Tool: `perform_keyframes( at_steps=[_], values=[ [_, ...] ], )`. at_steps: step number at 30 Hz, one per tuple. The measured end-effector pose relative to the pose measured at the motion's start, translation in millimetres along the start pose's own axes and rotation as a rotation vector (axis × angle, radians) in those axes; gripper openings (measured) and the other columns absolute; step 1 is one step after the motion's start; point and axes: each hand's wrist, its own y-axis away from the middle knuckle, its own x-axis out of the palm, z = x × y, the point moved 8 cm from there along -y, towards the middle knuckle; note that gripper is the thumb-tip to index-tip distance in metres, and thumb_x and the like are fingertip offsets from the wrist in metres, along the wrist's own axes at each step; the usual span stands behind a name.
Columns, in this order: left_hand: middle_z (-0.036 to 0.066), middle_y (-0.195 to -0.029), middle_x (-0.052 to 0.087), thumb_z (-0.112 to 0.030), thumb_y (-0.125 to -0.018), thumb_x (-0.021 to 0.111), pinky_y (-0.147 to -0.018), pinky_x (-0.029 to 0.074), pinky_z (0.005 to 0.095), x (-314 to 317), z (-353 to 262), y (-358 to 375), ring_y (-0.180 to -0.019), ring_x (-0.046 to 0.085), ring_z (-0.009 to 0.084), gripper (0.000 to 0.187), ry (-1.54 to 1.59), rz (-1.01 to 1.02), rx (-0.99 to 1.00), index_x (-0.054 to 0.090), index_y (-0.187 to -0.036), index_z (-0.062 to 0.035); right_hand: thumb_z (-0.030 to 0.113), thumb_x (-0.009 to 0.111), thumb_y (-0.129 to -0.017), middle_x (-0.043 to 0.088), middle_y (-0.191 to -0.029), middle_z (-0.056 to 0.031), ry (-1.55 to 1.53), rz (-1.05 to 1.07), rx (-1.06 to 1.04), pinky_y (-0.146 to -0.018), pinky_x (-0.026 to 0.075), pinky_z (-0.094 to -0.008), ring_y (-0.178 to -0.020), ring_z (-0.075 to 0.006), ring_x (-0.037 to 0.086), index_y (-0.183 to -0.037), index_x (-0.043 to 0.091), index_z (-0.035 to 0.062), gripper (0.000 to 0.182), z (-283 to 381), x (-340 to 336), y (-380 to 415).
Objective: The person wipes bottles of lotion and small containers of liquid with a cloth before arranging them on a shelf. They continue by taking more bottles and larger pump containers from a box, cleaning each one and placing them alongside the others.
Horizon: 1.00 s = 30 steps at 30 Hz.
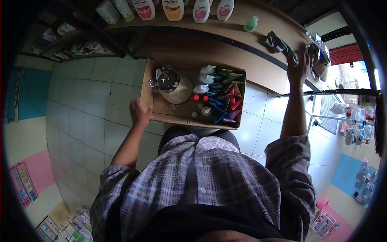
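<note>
My left hand is beside the near left corner of an open cardboard box. Its fingers are apart, and the thumb appears to touch the box edge. On the shelf at the right, my right hand grips the end of a dark grey cloth; its fingertips are partly hard to make out. Inside the box stand white pump bottles, red-capped bottles, coloured pouches and a large rounded container with a dark top in clear plastic.
The wooden shelf bears several lotion bottles and a small green bottle. Plastic-wrapped items sit beyond my right hand. A dark metal frame edges the shelf. White tiles cover the floor, with stocked wall racks around.
</note>
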Motion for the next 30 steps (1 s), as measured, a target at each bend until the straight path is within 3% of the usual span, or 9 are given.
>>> perform_keyframes(
  at_steps=[4,6,9,11,14,20,23,25,30],
  values=[
    [0.022,-0.148,0.030,-0.037,-0.075,0.077,-0.103,0.037,0.0583,6,65,-30,-0.133,0.035,0.0454,0.089,0.068,-0.071,-0.244,0.029,-0.144,-0.0094,0.027,0.073,-0.083,0.057,-0.099,-0.0139,-0.179,0.311,0.310,-0.078,0.047,-0.0427,-0.089,-0.0317,0.058,-0.105,0.056,0.0075,0.034,10,73,149],
    [0.016,-0.151,0.028,-0.042,-0.080,0.073,-0.095,0.040,0.0681,13,61,-16,-0.134,0.033,0.0451,0.080,0.517,0.417,-0.949,0.030,-0.144,-0.0208,0.035,0.073,-0.083,0.050,-0.124,-0.0238,-0.185,0.538,0.377,-0.096,0.044,-0.0451,-0.115,-0.0414,0.050,-0.128,0.043,-0.0012,0.064,19,114,245],
    [0.010,-0.146,0.037,-0.039,-0.091,0.062,-0.083,0.047,0.0704,71,78,2,-0.125,0.046,0.0412,0.064,0.697,0.674,-1.087,0.028,-0.145,-0.0336,0.041,0.070,-0.085,0.035,-0.138,-0.0360,-0.191,0.948,0.755,-0.106,0.038,-0.0465,-0.126,-0.0476,0.043,-0.145,0.014,-0.0031,0.094,27,136,356],
    [0.010,-0.143,0.041,-0.034,-0.094,0.058,-0.080,0.050,0.0674,116,101,12,-0.120,0.050,0.0400,0.059,0.645,0.776,-0.997,0.028,-0.145,-0.0325,0.037,0.064,-0.091,0.060,-0.116,-0.0319,-0.374,1.103,0.901,-0.097,0.045,-0.0458,-0.109,-0.0493,0.058,-0.143,0.016,-0.0050,0.083,35,135,396],
    [0.012,-0.135,0.047,-0.026,-0.098,0.051,-0.073,0.055,0.0618,123,91,9,-0.110,0.057,0.0385,0.049,0.544,0.817,-0.878,0.031,-0.143,-0.0274,0.035,0.061,-0.093,0.064,-0.108,-0.0280,-0.326,1.165,0.684,-0.087,0.052,-0.0469,-0.099,-0.0443,0.064,-0.143,0.020,-0.0005,0.073,35,128,402],
    [0.012,-0.126,0.052,-0.023,-0.098,0.051,-0.069,0.059,0.0573,115,87,20,-0.105,0.060,0.0363,0.042,0.506,0.756,-0.880,0.038,-0.137,-0.0219,0.032,0.054,-0.098,0.064,-0.088,-0.0121,-0.818,1.267,1.193,-0.057,0.057,-0.0377,-0.073,-0.0242,0.068,-0.141,0.028,0.0138,0.054,7,137,440],
    [0.011,-0.124,0.054,-0.021,-0.097,0.051,-0.069,0.059,0.0558,109,77,32,-0.104,0.061,0.0347,0.041,0.528,0.797,-0.890,0.040,-0.137,-0.0218,0.030,0.054,-0.097,0.065,-0.085,-0.0105,-0.787,1.233,1.146,-0.054,0.056,-0.0349,-0.068,-0.0214,0.067,-0.141,0.033,0.0126,0.052,-1,138,440],
    [0.011,-0.123,0.055,-0.021,-0.097,0.051,-0.070,0.059,0.0554,109,77,43,-0.104,0.061,0.0340,0.041,0.535,0.815,-0.903,0.040,-0.137,-0.0216,0.029,0.051,-0.098,0.066,-0.084,-0.0157,-0.681,1.225,1.029,-0.052,0.055,-0.0356,-0.068,-0.0233,0.068,-0.135,0.036,0.0098,0.045,5,128,416],
    [0.009,-0.125,0.055,-0.020,-0.097,0.051,-0.072,0.059,0.0550,108,78,53,-0.104,0.061,0.0330,0.040,0.577,0.798,-0.914,0.042,-0.136,-0.0212,0.019,0.038,-0.095,0.063,-0.087,-0.0335,-0.311,1.300,0.743,-0.068,0.050,-0.0550,-0.081,-0.0487,0.064,-0.118,0.035,0.0038,0.027,3,130,411]
  ],
)
